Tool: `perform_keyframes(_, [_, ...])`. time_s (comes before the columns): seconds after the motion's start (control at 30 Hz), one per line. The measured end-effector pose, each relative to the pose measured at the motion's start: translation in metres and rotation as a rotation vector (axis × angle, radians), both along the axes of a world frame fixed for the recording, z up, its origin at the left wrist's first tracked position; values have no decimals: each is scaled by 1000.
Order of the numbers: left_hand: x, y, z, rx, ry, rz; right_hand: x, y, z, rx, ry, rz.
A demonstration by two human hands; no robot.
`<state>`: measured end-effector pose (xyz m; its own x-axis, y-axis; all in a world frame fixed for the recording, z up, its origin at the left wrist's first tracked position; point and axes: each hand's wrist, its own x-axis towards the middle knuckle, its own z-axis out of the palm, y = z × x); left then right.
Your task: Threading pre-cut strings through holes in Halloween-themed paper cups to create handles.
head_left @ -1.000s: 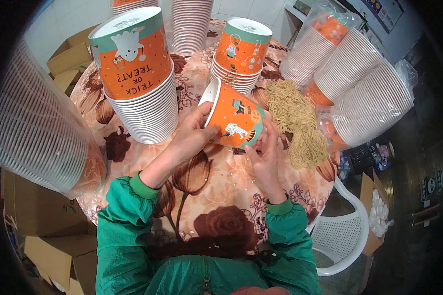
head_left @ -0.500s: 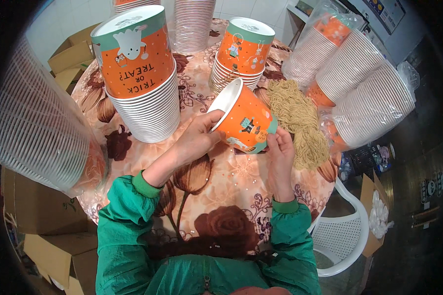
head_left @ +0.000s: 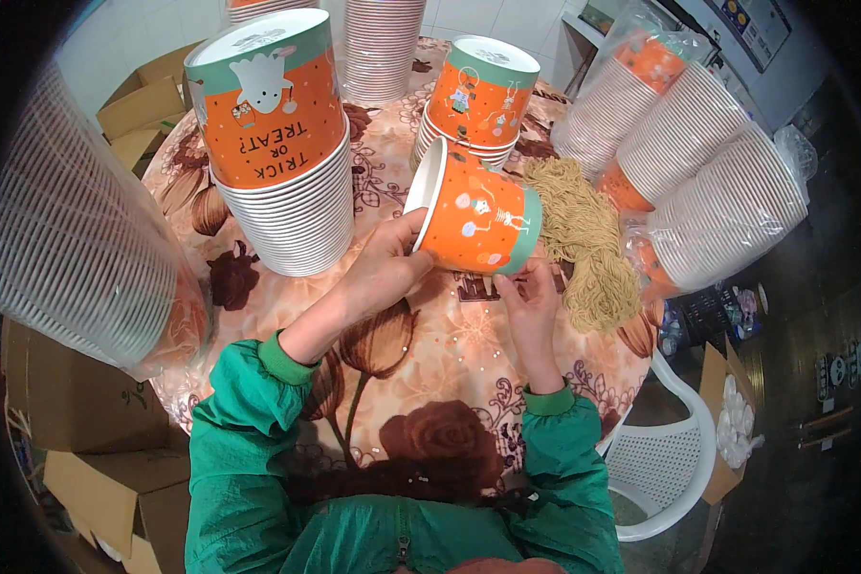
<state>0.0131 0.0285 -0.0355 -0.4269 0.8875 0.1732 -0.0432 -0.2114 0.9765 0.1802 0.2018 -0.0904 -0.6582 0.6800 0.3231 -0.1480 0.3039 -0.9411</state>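
An orange paper bucket [head_left: 478, 212] with a green band at its base and small white figures lies tilted on its side in the air above the table. Its white open mouth faces left. My left hand [head_left: 387, 260] grips the rim, thumb outside and fingers partly hidden by the bucket. At the green base, my right hand [head_left: 531, 297] pinches the lower edge with thumb and fingers. Just behind stands a short stack of upside-down buckets [head_left: 483, 96]. A bundle of tan string [head_left: 588, 249] lies to the right of the bucket.
Tall stacks of upside-down buckets [head_left: 273, 143] stand at left and back. Plastic-wrapped stacks [head_left: 717, 215] lie at the right, another wrapped stack [head_left: 86, 230] at far left. A flowered cloth covers the round table [head_left: 430, 383]. Cardboard boxes [head_left: 105, 488] and a white chair [head_left: 665, 459] are beside it.
The bucket has been turned about its long axis, so different figures face up. My right hand has shifted slightly down and left along the base.
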Motion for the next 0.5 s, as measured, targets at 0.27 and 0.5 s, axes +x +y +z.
perform_keyframes(0.27, [7, 3, 14, 199, -170, 50, 3, 8, -4, 307, -63, -79])
perform_keyframes(0.5, [0, 5, -2, 239, -38, 49, 7, 2, 8, -84, 127, 73])
